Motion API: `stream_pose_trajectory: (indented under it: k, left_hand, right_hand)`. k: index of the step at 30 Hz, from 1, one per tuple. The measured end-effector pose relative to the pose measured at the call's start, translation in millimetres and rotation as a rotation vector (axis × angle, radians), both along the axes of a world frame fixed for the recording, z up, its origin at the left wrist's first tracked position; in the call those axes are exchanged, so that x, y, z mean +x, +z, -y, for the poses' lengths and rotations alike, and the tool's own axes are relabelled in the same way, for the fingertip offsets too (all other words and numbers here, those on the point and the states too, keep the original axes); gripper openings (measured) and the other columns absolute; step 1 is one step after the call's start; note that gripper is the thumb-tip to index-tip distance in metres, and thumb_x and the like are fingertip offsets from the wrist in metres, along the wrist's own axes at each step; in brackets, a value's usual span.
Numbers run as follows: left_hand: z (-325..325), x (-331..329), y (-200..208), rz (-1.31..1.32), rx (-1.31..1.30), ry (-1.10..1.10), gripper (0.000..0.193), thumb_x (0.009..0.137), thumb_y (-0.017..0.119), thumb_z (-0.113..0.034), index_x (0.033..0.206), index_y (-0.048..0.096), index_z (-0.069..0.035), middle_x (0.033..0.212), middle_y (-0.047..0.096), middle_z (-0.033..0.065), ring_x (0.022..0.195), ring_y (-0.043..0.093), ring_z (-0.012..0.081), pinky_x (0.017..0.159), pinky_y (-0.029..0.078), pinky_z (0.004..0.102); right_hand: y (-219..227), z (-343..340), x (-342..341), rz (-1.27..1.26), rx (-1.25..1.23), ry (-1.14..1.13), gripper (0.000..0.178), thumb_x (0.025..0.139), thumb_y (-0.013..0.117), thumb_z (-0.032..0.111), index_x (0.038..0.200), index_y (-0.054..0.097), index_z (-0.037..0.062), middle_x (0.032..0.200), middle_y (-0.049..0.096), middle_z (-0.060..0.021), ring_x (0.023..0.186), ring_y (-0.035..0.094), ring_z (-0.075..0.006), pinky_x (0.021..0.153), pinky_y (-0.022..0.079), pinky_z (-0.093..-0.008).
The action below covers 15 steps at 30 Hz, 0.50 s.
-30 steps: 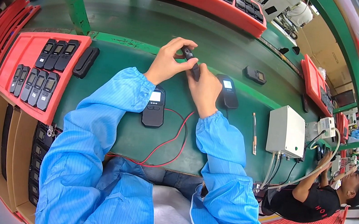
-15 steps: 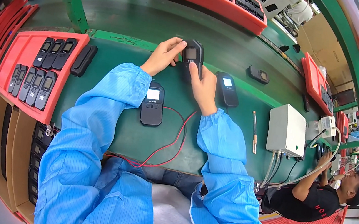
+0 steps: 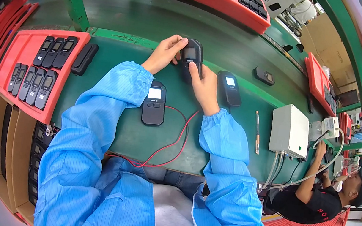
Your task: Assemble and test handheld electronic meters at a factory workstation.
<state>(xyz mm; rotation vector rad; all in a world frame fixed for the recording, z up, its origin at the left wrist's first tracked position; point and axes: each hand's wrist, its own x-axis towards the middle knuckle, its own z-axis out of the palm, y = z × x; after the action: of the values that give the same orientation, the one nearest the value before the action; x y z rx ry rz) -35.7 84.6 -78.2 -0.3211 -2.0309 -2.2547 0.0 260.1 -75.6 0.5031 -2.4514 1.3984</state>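
device [image 3: 191, 53] grasped in the right hand [image 3: 204, 88], left hand [image 3: 166, 54] at its upper corner

the dark handheld device is raised over the far part of the green surface [image 3: 89, 105], its front turned toward the wearer and its screen a dull grey. the right hand grasps it by the lower part, thumb laid on the front below the screen. the left hand has its thumb at the upper left edge with the fingers bent beside and behind; whether it really grips, i cannot tell. both arms wear blue sleeves [image 3: 101, 90].

nearer the wearer, a second device [image 3: 153, 111] lies with a bright white screen, well below the left hand. a third device [image 3: 230, 92], also lit, lies just beside the right hand. farther right is a fourth device [image 3: 265, 76], lying on its back. red and black wires [image 3: 172, 144] curl between the two arms. a slim pen-like tool [image 3: 257, 133] lies near a white box [image 3: 289, 130] with cables at its base.

at the left, a red tray [image 3: 13, 45] bears eight similar devices, and a dark casing [image 3: 84, 59] lies just beside its right edge. at the far side, a red tray stack [image 3: 212, 7] carries more black parts. a co-worker [image 3: 305, 202] in black sits at the right.
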Motion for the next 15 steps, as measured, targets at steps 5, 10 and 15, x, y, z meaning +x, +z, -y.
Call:
stream_pose_trajectory:
  k: [5,10,15]
  left_hand:
    - [-0.2,0.5,1.4,0.003,-0.001,0.001,0.031,0.097,0.055,-0.039,0.094,0.060,-0.009,0.078,0.056,-0.0024,0.067,0.051,0.0066,0.055,0.043,0.0223]
    - [0.1,-1.3,-1.0,0.016,0.006,-0.006,0.030,0.097,0.056,-0.038,0.097,0.060,-0.008,0.077,0.056,-0.0027,0.067,0.051,0.0063,0.055,0.043,0.0219]
    - [-0.5,-2.1,-1.8,0.018,0.025,-0.006,0.030,0.097,0.057,-0.037,0.103,0.061,-0.008,0.075,0.056,-0.0029,0.065,0.050,0.0058,0.055,0.042,0.0215]
  right_hand:
    - [-1.7,-0.9,-1.7,0.018,-0.018,0.011,0.040,0.091,0.061,0.033,0.076,0.061,-0.0040,0.062,0.056,-0.0173,0.055,0.054,-0.0305,0.054,0.038,-0.0417]
    - [-3.8,-0.5,-2.7,0.039,-0.063,0.026,0.041,0.091,0.061,0.033,0.075,0.061,-0.0044,0.061,0.056,-0.0173,0.055,0.053,-0.0301,0.053,0.038,-0.0414]
    - [-1.3,-0.4,-1.2,0.064,-0.079,0.032,0.040,0.091,0.061,0.033,0.075,0.061,-0.0047,0.060,0.055,-0.0168,0.054,0.053,-0.0300,0.054,0.039,-0.0411]
